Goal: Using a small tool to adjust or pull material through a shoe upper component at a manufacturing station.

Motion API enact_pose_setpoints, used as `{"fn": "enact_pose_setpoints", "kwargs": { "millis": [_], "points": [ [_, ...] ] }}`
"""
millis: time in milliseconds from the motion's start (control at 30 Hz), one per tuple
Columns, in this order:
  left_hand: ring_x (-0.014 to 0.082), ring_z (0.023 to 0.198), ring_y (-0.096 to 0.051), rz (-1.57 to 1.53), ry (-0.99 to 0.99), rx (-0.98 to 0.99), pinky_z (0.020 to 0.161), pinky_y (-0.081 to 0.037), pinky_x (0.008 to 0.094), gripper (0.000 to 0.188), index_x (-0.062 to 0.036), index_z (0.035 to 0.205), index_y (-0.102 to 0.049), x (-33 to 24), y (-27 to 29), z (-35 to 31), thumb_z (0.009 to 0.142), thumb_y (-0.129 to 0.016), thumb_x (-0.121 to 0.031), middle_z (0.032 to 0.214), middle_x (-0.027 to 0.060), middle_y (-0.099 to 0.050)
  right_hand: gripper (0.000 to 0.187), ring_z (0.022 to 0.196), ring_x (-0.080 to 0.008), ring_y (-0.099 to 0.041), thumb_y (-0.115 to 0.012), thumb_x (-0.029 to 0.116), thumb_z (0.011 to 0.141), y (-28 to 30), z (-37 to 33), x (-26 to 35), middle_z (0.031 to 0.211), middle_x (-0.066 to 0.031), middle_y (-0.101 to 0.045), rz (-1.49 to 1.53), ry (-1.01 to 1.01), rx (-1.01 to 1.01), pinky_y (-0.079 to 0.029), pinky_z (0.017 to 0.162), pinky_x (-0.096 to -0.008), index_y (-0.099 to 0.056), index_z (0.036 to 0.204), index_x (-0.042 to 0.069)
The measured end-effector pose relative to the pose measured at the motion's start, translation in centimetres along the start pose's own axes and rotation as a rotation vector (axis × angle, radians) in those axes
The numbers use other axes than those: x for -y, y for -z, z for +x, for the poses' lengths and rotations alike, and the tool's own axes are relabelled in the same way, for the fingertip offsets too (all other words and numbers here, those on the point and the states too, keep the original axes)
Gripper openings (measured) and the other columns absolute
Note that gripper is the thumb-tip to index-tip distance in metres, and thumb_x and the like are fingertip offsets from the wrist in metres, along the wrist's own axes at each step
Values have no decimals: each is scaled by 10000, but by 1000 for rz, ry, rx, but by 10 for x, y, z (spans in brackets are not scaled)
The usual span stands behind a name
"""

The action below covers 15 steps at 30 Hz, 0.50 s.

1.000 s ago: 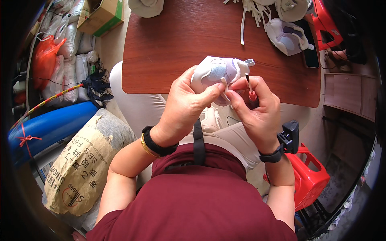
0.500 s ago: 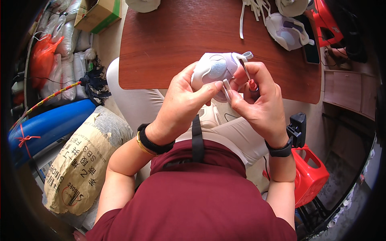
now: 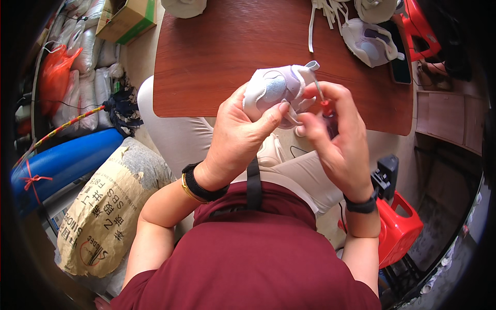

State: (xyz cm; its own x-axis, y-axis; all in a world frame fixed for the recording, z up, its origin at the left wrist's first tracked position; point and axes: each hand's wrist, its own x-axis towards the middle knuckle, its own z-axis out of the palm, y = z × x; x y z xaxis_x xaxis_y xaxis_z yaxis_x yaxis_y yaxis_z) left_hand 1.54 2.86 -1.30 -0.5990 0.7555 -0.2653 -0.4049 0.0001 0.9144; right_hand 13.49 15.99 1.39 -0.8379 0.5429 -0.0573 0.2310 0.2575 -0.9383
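Above the table's near edge, my left hand (image 3: 235,132) grips a small white shoe upper (image 3: 275,87) with pale blue and lavender patches, its thumb pressed on the side nearest me. A narrow white strip (image 3: 293,117) sticks out beside that thumb. My right hand (image 3: 338,142), slightly blurred, is closed round a hand tool with a red handle (image 3: 327,109) and a thin metal shaft. That shaft points up alongside the upper's right end, where a loop stands out. Whether the tool's tip touches the upper, I cannot tell.
On the brown table (image 3: 217,62) lie another shoe upper (image 3: 364,44), white laces (image 3: 311,31) and a dark phone (image 3: 401,72). A red stool (image 3: 398,232) stands at right. To the left are a paper sack (image 3: 103,212), a blue cylinder (image 3: 67,160) and a cardboard box (image 3: 126,20).
My right hand has drawn a little to the right, its thumb and fingertips moving off the white strip. The upper has shifted slightly left and tilted in my left hand.
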Motion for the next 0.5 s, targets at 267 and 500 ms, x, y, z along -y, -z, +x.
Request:
{"fn": "enact_pose_setpoints", "kwargs": {
  "millis": [267, 500],
  "points": [
    [110, 992, -645, 19, -37, -1, 873, -548, 278, 351, 23, 1235, -575, 0, 0, 0, 924, -694, -87, 1112, 65, -675, 428, 783, -261, -666, -619, -19, 909, 11, -32, 18, 914, -142, -654, -231, 190, 92, -527, 709, -337, -559, 1329, 35],
    [109, 985, -647, 20, -55, -13, 872, -548, 273, 333, 26, 1221, -583, -1, -2, -2, 916, -687, -60, 1099, 67, -683, 363, 783, -254, -695, -598, -15, 928, 9, -34, 12, 940, -143, -679, -109, 93, 106, -549, 706, -346, -563, 1285, 40]
  ]
}}
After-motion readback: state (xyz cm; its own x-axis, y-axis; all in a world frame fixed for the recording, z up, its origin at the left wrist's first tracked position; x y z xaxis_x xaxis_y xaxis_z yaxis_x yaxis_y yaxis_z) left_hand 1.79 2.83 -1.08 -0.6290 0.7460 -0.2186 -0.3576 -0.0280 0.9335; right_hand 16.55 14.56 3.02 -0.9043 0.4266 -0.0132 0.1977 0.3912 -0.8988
